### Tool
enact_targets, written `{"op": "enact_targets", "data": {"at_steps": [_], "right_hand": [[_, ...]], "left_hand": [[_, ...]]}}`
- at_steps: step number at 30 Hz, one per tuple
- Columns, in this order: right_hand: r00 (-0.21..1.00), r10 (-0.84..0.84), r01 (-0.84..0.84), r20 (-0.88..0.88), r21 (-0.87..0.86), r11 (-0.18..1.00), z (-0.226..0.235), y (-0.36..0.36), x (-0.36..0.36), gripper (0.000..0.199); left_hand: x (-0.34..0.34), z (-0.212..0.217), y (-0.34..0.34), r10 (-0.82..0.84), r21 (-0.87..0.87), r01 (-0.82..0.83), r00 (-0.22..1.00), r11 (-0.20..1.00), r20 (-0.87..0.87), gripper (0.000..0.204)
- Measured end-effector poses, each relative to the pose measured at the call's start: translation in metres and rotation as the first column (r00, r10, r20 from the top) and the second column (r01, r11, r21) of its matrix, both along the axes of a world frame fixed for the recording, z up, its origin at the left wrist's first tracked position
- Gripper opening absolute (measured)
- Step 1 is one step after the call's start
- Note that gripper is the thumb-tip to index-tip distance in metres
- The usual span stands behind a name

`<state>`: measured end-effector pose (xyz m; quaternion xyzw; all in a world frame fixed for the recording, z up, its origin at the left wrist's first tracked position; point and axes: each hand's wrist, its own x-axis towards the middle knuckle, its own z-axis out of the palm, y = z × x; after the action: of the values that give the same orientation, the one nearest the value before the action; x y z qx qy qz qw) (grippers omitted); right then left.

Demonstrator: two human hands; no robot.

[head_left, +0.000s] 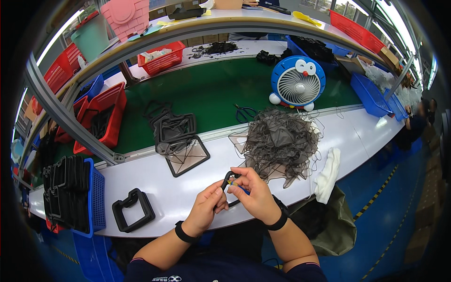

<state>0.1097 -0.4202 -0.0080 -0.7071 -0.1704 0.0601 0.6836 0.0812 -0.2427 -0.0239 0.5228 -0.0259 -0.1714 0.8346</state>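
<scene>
Nearer the person than the grey mesh pile (279, 136), the left hand (206, 206) curls closed around a black plastic frame (227, 180), by the white tabletop's (174, 198) front edge; the right hand's (253, 191) fingers pinch a blue piece (244, 190) beside it; bare room lies left of the pile.

The right hand (255, 193) partly hid the black frame (228, 178) and a blue-and-yellow object (244, 190) too small to identify, while the upper edge cropped a pink bin (126, 19).
</scene>
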Motion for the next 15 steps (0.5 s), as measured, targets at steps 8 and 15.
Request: {"op": "enact_targets", "data": {"at_steps": [8,15], "right_hand": [[0.999,0.041,-0.041,-0.008,0.019,0.999,-0.0011,-0.0005,-0.0021,0.045],[0.997,0.066,-0.064,0.03,-0.058,0.996,-0.0004,-0.0004,-0.0021,0.048]], "left_hand": [[0.0001,0.001,0.0001,0.0,0.008,0.0,1.0,1.0,0.017,0.043],[-0.0031,0.0033,-0.0019,0.04,0.063,-0.041,0.999,0.997,0.021,0.046]]}}
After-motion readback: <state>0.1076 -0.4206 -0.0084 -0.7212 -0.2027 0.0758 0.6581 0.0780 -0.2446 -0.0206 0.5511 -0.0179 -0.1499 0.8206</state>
